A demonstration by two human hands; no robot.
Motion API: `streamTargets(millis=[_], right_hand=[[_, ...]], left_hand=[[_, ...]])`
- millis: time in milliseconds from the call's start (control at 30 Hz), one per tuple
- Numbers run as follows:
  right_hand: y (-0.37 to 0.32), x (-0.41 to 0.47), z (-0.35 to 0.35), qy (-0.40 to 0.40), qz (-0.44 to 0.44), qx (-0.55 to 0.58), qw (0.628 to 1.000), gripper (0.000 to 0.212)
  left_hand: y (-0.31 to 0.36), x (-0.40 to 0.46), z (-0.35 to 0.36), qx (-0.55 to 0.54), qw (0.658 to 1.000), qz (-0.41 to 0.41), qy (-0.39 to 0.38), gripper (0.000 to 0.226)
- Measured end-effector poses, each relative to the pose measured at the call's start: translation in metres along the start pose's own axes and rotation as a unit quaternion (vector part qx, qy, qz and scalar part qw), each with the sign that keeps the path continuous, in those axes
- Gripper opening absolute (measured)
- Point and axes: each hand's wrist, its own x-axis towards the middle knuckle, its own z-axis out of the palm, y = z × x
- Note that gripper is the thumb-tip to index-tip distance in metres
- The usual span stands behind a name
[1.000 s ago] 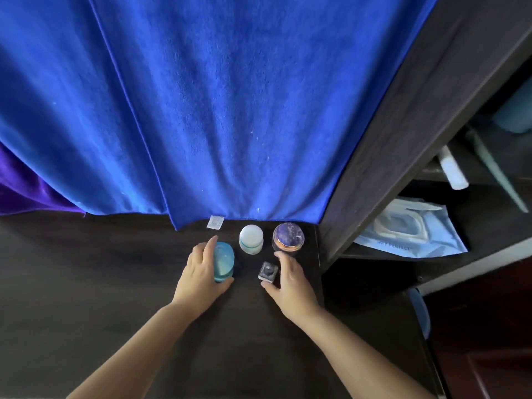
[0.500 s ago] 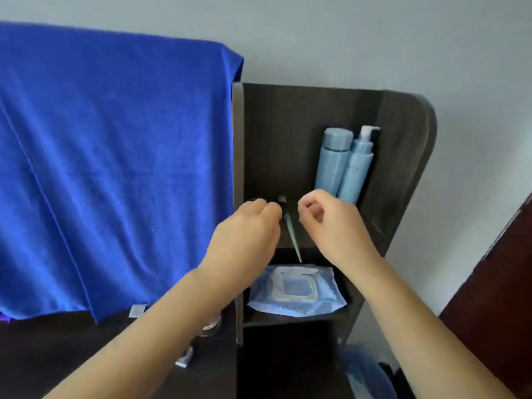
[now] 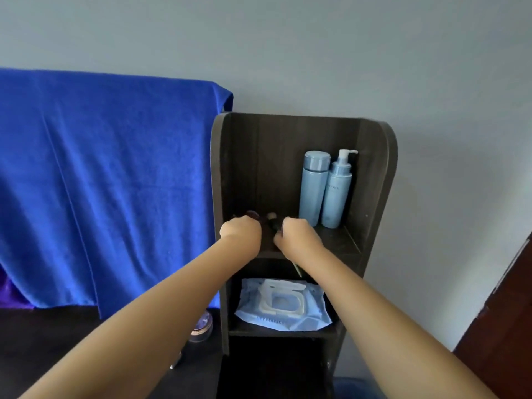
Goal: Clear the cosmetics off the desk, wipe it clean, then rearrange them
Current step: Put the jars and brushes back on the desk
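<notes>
Reaching now into the shelf unit (image 3: 374,180) at centre frame: a second ago both hands gripped jars on the tabletop (image 3: 43,341). Left hand (image 3: 241,231) and right hand (image 3: 296,236) are curled; contents can't be told, probably placing cosmetics. One jar (image 3: 201,329) remains lower centre-left. Blue cloth (image 3: 109,182) left, bottles (image 3: 325,188) upper shelf, wipes pack (image 3: 282,306) below, grey wall behind.

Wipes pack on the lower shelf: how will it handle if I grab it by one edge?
The wipes pack looks like soft film, so it would probably sag. Its rigid flap lid should stay flat. Lying flat, it is unlikely to roll or tip.
</notes>
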Motion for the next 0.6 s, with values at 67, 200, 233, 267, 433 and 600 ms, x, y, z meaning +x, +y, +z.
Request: streamTargets(millis=[67, 200, 233, 267, 433, 600], right_hand=[[0.004, -0.012, -0.003, 0.056, -0.027, 0.06, 0.996, 0.018], [-0.014, -0.056, -0.007, 0.135, -0.116, 0.194, 0.965, 0.007], [-0.025, -0.07, -0.004, 0.133, -0.134, 0.22, 0.957, 0.006], [-0.035, -0.082, 0.002, 0.126, -0.147, 0.244, 0.95, 0.005], [-0.113, -0.105, 0.091, 0.009, -0.152, 0.287, 0.946, 0.007], [-0.201, -0.082, 0.238, -0.13, -0.065, 0.265, 0.953, 0.016]], left_hand=[[-0.01, -0.018, 0.002, -0.068, 0.997, 0.006, 0.034, 0.028], [-0.058, -0.072, 0.023, -0.224, 0.966, 0.036, 0.121, 0.02], [-0.077, -0.085, 0.031, -0.258, 0.956, 0.038, 0.133, 0.022], [-0.095, -0.095, 0.038, -0.289, 0.946, 0.034, 0.143, 0.023], [-0.207, -0.114, 0.108, -0.372, 0.918, -0.065, 0.121, 0.023], [-0.326, -0.108, 0.215, -0.376, 0.909, -0.182, -0.002, 0.024]])
